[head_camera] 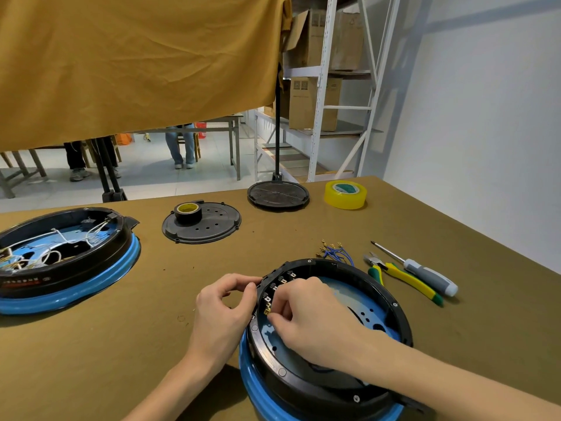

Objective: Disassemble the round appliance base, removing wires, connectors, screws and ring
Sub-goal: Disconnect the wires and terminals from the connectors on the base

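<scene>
My right hand (299,311) reaches down inside the round appliance base (394,305), its fingers curled and pinching at a brass connector (267,311) on the terminal block (274,288) mounted on the rim's inner wall. My left hand (226,302) sits just outside that same stretch of rim, thumb and forefinger curled onto the black ring (306,262) to steady it. So the connector lies directly under my right fingertips and just across the rim wall from my left, and the right is the hand that must pull.

The block's row of terminals runs away from me along the rim's curve, and the next tabs stand just beyond my right knuckles. I judge the pull should go inward, toward the base's centre, off the tab.

Beyond the base, past my right hand, lie the freed blue wires (337,253); right of them the pliers (394,273) and screwdriver (425,271), nearer my right hand. Ring and its screws are still in place.
</scene>
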Demonstrator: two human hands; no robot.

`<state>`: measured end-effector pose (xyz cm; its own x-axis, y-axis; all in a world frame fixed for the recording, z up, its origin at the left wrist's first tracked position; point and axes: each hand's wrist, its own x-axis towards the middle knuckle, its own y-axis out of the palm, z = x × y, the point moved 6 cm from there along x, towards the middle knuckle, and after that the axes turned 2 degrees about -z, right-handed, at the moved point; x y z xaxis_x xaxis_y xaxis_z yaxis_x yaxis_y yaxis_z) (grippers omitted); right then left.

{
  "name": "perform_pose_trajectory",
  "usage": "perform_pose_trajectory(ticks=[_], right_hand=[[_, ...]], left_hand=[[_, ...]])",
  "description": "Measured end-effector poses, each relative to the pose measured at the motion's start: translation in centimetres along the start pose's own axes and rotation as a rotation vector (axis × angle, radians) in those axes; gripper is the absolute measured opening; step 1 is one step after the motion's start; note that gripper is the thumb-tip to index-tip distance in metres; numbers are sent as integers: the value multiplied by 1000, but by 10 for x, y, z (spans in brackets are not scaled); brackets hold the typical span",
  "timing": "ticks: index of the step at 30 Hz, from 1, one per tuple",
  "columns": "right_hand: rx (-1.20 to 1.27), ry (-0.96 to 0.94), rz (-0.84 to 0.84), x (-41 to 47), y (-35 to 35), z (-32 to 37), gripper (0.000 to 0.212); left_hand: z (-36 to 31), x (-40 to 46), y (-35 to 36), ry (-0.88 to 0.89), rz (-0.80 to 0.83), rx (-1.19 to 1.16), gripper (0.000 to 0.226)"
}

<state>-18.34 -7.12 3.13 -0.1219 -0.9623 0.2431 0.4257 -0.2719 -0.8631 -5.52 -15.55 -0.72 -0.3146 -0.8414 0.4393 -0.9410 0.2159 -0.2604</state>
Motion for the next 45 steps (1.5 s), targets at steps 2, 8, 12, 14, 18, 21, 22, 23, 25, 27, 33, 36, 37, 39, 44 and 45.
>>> perform_pose_trajectory(ticks=[2,8,12,14,18,21,22,23,25,27,33,36,37,39,44,45], right_hand=[[2,-13,-22,0,-4,3,15],[326,14,-183,8,-43,-11,12],[542,16,-206,23,-57,-15,12],[624,81,-31,27,-52,-20,15],[516,-32,297,15,-40,-12,15],[585,-64,296,13,-50,-9,13],[622,-45,252,17,-57,-12,11],[651,-19,198,22,-64,-17,10],[610,24,64,37,-77,-31,12],[432,73,-68,56,-85,-53,17],[-175,240,-214,96,-72,-122,21],[-274,289,-190,99,-62,-138,25],[-305,293,-180,99,-60,-140,26],[-323,268,-187,96,-58,-137,28],[-89,54,-307,69,-65,-87,17],[-38,9,-293,61,-65,-75,14]], left_hand=[[1,0,0,5,-3,-2,21],[6,2,4,-16,28,-31,20],[6,4,8,-26,74,-52,20],[6,4,9,-42,104,-63,28],[6,4,11,-48,141,-70,29],[8,4,11,-57,142,-74,28],[8,4,12,-60,141,-78,28],[9,4,12,-64,140,-82,28],[9,4,12,-67,139,-83,28],[10,4,12,-71,140,-80,29],[12,4,13,-88,153,-92,29],[12,4,13,-88,152,-96,29],[12,4,13,-91,154,-96,29],[14,4,13,-99,162,-100,29],[14,5,14,-75,177,-100,30],[15,6,15,-73,190,-105,32]])
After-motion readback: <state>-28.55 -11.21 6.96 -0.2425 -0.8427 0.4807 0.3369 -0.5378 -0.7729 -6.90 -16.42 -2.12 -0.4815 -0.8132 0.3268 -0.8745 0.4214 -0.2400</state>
